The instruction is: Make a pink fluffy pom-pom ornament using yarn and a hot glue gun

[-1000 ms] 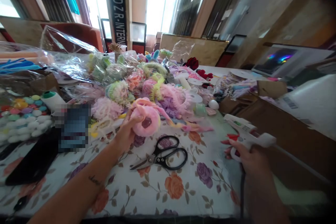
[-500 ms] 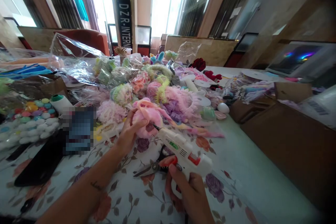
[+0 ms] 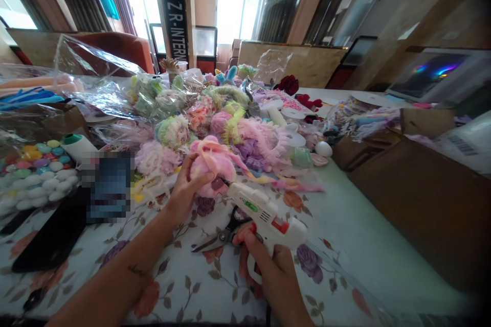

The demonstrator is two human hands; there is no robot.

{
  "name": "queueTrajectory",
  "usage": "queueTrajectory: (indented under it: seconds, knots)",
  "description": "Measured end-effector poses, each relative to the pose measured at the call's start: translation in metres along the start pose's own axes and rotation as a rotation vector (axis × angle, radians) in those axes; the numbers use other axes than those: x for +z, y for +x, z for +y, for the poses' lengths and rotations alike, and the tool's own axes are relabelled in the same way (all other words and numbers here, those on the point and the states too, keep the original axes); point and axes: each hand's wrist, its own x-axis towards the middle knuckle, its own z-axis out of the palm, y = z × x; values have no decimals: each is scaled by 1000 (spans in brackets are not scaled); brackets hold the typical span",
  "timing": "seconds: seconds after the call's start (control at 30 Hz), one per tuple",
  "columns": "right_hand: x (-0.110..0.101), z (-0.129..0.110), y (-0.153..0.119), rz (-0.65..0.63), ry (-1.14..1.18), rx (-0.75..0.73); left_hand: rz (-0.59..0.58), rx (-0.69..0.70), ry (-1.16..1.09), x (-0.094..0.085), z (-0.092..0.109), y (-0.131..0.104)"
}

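Over floral cloth [image 3: 207, 278], left hand [image 3: 184, 189] outstretched, right hand [image 3: 270, 271] lower, fingers clamp pink plush [image 3: 226, 167] and glue gun [image 3: 263, 210] respectively.

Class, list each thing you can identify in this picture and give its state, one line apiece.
Left hand: closed on the pink fluffy ring
Pink fluffy ring: held up, ribbon trailing off it
Right hand: wrapped around the glue gun's grip
Glue gun: held, nozzle at the ring; contact unclear
Scissors: lying down, partly hidden
Floral cloth: spread out
Cardboard box: flap raised
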Motion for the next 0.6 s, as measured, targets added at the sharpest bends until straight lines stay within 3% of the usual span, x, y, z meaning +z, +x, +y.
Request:
queueTrajectory:
  seconds: [0.2, 0.6]
  knots:
    - [0, 2, 1, -7, -8, 6, -49, 41, 57, -3, -2, 0]
    - [0, 4, 0, 23, -28, -8, -33, 40, 65, -1, -1, -1]
